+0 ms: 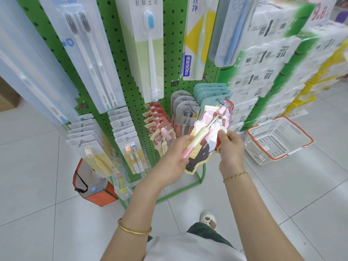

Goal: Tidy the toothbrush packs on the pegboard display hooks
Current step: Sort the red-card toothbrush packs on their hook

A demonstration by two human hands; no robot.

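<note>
Pink-backed, one toothbrush pack (205, 129) in two hands: left hand (175, 157) grips its base, right hand (230, 146) pinches its edge.

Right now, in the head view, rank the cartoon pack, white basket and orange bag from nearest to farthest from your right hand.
1. Cartoon pack: held by the right hand.
2. White basket: floor, to its right.
3. Orange bag: floor, far left.

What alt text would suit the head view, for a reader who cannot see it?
A left hand and a right hand hold a pink toothbrush pack before a green pegboard hung with more packs; a white basket stands on the floor.
</note>
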